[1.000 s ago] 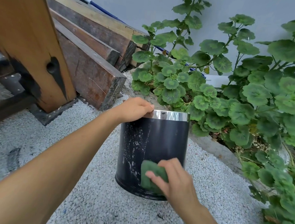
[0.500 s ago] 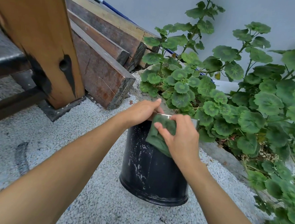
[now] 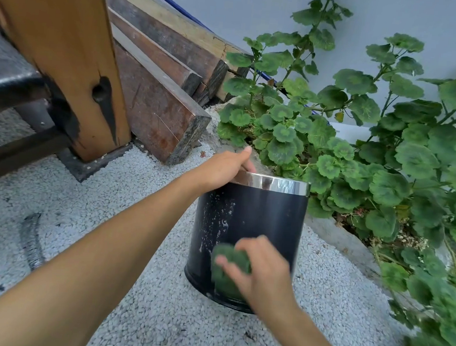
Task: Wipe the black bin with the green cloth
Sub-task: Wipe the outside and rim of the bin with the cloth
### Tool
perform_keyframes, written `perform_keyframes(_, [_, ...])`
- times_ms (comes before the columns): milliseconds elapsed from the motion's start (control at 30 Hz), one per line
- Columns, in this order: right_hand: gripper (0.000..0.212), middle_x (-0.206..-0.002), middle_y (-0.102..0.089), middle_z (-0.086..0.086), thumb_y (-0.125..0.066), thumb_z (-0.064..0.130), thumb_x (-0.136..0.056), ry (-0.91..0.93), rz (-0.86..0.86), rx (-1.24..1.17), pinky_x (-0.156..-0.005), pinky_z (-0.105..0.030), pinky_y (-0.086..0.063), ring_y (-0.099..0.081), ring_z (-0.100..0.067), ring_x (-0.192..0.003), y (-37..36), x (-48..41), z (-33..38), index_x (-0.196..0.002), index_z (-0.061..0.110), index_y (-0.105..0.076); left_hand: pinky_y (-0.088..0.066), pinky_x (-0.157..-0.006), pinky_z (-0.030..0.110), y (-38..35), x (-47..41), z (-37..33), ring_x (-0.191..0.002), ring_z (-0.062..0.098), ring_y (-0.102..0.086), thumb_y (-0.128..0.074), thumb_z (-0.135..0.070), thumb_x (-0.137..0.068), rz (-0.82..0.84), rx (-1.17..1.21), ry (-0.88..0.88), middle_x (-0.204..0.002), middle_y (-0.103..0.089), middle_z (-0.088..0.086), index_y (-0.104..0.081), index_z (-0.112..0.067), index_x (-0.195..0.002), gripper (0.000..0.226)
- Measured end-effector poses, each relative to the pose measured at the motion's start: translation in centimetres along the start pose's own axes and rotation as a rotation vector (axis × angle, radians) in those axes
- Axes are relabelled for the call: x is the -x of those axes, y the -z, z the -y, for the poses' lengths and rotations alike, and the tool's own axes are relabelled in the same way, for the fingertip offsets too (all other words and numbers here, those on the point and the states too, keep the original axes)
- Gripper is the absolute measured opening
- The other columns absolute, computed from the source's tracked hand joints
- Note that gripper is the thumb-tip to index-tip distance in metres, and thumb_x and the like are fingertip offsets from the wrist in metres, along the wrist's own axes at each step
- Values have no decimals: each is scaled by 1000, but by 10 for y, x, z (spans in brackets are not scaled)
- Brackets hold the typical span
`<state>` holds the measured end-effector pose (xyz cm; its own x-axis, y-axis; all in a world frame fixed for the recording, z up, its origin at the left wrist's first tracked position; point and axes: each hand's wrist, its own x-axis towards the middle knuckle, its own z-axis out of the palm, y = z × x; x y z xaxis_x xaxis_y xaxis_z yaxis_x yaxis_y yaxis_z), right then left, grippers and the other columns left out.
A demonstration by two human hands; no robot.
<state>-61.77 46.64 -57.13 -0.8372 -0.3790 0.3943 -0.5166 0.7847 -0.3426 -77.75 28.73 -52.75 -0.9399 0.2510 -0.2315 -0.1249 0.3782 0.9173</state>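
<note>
A black bin [image 3: 261,216] with a shiny metal rim stands upright on the pebbled ground, whitish streaks down its left side. My left hand [image 3: 222,167] grips the rim at its left edge. My right hand [image 3: 263,268] presses a folded green cloth [image 3: 228,263] against the lower front of the bin wall, near its base. The hand and cloth are blurred with motion. Fingers cover part of the cloth.
Leafy green plants [image 3: 372,162] in a stone-edged bed crowd the bin's back and right side. Stacked wooden beams [image 3: 162,85] and a thick wooden post [image 3: 66,59] stand to the left. White gravel [image 3: 116,191] spreads around the bin.
My right hand has swept the green cloth from the rim down the bin's front to near its base. My left hand stays on the rim.
</note>
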Motion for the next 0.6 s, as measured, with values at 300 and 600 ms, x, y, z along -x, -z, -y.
perform_keyframes(300, [36,-83,-59,-13,-84,31,-84,42,-190,232,-51,-41,-52,-59,-30,-71,15,-125,-7,-90,2,-63,-44,-93,38,11,4,3,-110,15,-67,-8,-80,-95,-13,281,49,-110,-79,-6,-78,-21,-103,92])
perform_keyframes(600, [45,-77,-46,2,-84,41,-80,305,189,324,-35,-25,-29,-50,-16,-65,-39,37,1,-84,17,-47,-26,-76,19,12,0,10,-114,3,-64,-10,-104,-66,0,127,42,-109,-78,-16,-81,-38,-91,100])
